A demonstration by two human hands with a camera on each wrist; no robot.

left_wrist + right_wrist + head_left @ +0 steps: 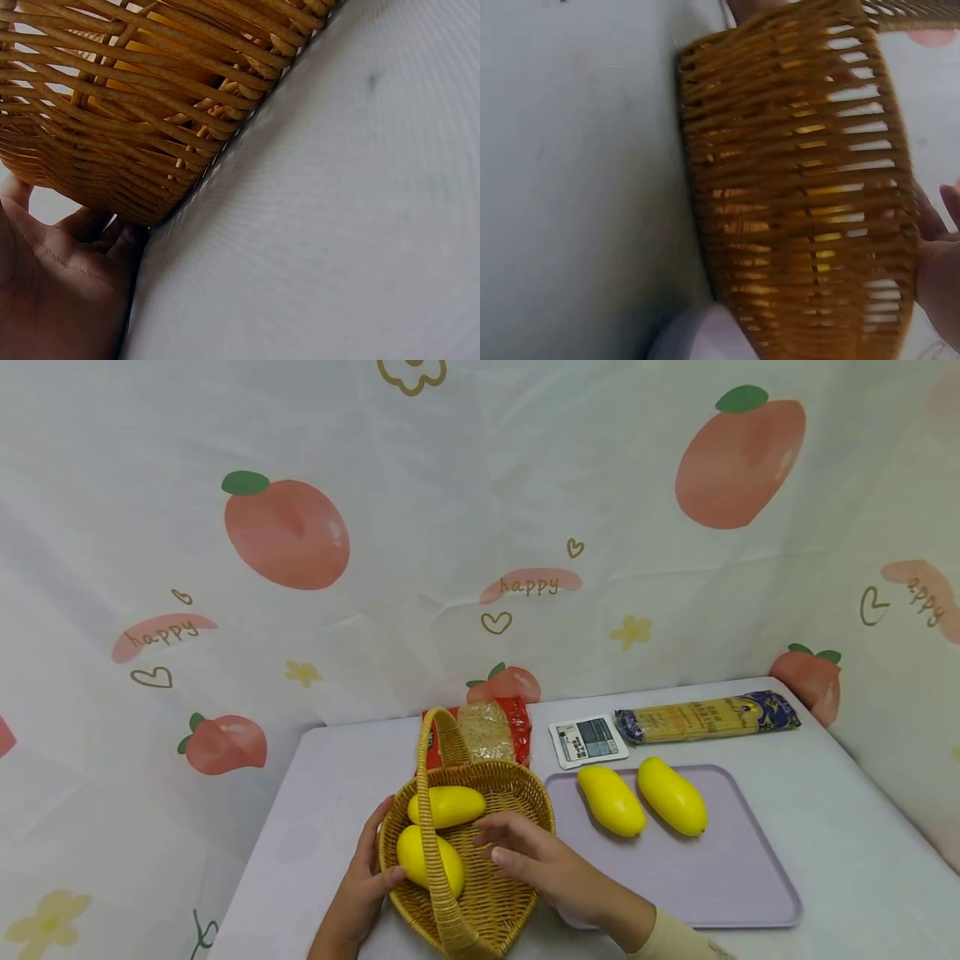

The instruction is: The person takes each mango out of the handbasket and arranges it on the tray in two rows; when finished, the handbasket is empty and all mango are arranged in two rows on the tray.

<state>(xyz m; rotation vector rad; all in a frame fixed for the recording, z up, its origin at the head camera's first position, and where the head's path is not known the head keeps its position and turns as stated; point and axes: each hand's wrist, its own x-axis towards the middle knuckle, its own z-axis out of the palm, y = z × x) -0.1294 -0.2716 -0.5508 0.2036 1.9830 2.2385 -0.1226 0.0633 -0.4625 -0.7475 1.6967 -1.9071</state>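
An arch-handled golden wicker basket (491,897) holds two smooth yellow mangoes (453,806), beside a lilac rectangular tray (712,889) bearing two more mangoes (611,802). The left hand (362,885) grips the basket's left rim, presumably steadying it; the half-open right hand (540,860), apparently holding nothing, hangs over its interior.

The brown woven wicker basket (521,789) leaves room in its right half (the bare right hand (536,860) hovers there); two smooth, yellow, oval mangoes (461,807) and the arched wicker handle (450,918) obstruct its left.
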